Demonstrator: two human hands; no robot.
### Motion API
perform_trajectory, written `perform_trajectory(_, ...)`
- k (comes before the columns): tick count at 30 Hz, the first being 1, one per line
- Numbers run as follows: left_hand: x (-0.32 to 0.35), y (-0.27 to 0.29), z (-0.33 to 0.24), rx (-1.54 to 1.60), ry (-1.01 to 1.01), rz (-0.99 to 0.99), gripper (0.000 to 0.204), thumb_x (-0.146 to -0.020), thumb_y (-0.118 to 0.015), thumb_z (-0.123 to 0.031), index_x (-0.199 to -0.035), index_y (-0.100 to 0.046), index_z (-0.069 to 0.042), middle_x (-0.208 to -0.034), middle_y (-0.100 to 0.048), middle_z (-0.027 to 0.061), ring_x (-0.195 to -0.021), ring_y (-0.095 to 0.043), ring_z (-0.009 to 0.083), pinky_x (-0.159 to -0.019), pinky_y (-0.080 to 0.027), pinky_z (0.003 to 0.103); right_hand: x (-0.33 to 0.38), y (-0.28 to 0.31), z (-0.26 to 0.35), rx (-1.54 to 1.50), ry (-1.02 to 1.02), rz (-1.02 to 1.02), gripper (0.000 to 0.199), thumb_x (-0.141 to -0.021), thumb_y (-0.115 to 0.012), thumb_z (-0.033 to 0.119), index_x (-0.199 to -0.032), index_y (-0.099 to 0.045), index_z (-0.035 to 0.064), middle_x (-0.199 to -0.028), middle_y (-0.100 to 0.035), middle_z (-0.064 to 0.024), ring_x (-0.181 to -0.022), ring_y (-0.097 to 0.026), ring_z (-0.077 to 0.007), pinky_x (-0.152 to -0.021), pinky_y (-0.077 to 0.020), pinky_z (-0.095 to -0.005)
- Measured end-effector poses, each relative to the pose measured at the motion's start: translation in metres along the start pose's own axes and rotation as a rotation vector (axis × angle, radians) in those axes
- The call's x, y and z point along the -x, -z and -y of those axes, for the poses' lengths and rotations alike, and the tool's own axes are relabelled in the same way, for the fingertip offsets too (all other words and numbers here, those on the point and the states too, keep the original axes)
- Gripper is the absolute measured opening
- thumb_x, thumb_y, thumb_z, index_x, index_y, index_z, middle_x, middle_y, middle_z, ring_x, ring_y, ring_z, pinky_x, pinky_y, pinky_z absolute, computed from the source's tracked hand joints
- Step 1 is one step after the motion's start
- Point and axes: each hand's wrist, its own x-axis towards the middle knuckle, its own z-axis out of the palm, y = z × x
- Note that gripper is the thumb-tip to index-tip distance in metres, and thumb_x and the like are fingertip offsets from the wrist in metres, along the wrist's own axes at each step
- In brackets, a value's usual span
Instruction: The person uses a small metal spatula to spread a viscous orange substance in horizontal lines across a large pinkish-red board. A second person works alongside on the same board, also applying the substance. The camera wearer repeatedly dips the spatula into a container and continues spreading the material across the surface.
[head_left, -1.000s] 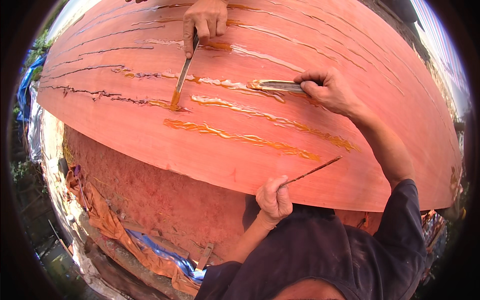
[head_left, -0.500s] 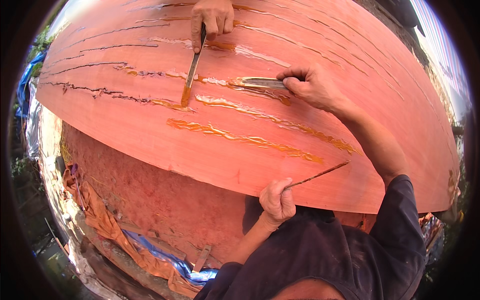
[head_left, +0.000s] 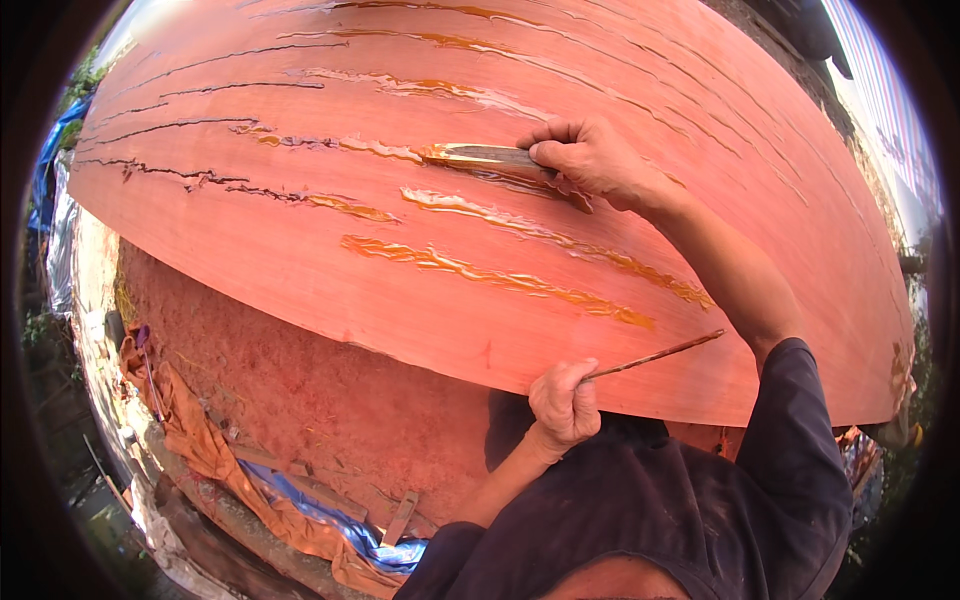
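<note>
At nine o'clock, an orange cloth (head_left: 190, 420) and blue sheet (head_left: 330, 515) lie on the ground below the big red-orange curved hull (head_left: 300, 250), outdoors in sun. Dark cracks run across it; amber filler (head_left: 470, 270) streaks the middle. Your left hand (head_left: 562, 402), at six o'clock, has its fingers curled around a thin stick (head_left: 655, 356). Your right hand (head_left: 590, 155), at one o'clock, pinches a flat blade (head_left: 480, 155) pressed on a filler streak.
</note>
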Motion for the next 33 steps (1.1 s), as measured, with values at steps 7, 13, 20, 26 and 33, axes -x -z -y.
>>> perform_trajectory(7, -0.005, 0.005, -0.001, 0.019, -0.017, 0.021, 0.016, -0.099, -0.052, -0.002, -0.113, -0.058, 0.002, -0.074, -0.06, 0.0102, -0.058, -0.058, 0.0171, -0.054, -0.047, 0.028, 0.033, 0.024, 0.024, -0.232, 0.028, 0.047, 0.028, -0.094, -0.062, 0.014, -0.118, -0.07, 0.0015, -0.075, -0.062, 0.0001, -0.05, -0.04, -0.0033, -0.043, -0.0271, -0.0208)
perform_trajectory(13, 0.004, 0.004, 0.004, -0.02, -0.004, 0.015, 0.018, -0.1, -0.052, -0.005, -0.115, -0.058, 0.002, -0.075, -0.062, 0.011, -0.058, -0.059, 0.0181, -0.052, -0.047, 0.029, 0.104, 0.072, 0.005, -0.299, 0.148, -0.009, 0.028, -0.096, -0.065, 0.017, -0.118, -0.07, 0.0004, -0.074, -0.063, -0.0015, -0.05, -0.042, -0.0017, -0.042, -0.0278, -0.0179)
perform_trajectory(20, 0.015, -0.022, 0.001, -0.029, 0.139, -0.286, 0.026, -0.105, -0.04, -0.013, -0.117, -0.058, 0.001, -0.078, -0.048, 0.0001, -0.062, -0.038, 0.0051, -0.054, -0.033, 0.017, 0.251, 0.151, -0.103, -0.378, 0.055, -0.095, 0.029, -0.097, -0.065, 0.019, -0.117, -0.071, -0.0003, -0.072, -0.063, -0.0022, -0.049, -0.039, -0.0014, -0.042, -0.027, -0.0188)
perform_trajectory(26, 0.01, -0.027, -0.002, -0.098, 0.175, -0.36, 0.025, -0.104, -0.042, -0.014, -0.117, -0.058, 0.0, -0.079, -0.05, 0.0005, -0.067, -0.041, 0.0055, -0.057, -0.033, 0.019, 0.33, 0.189, -0.182, -0.375, -0.176, -0.198, 0.026, -0.094, -0.067, 0.02, -0.109, -0.072, 0.0003, -0.073, -0.063, -0.001, -0.051, -0.044, -0.0027, -0.044, -0.0306, -0.0202)
perform_trajectory(33, 0.01, -0.033, 0.001, -0.157, 0.144, -0.416, 0.024, -0.104, -0.044, -0.012, -0.117, -0.059, 0.001, -0.08, -0.05, -0.0011, -0.07, -0.043, 0.0054, -0.057, -0.035, 0.019, 0.335, 0.206, -0.211, -0.179, -0.142, -0.175, 0.027, -0.094, -0.064, 0.019, -0.112, -0.073, 0.0004, -0.081, -0.065, 0.0009, -0.068, -0.054, -0.0042, -0.058, -0.0423, -0.0227)
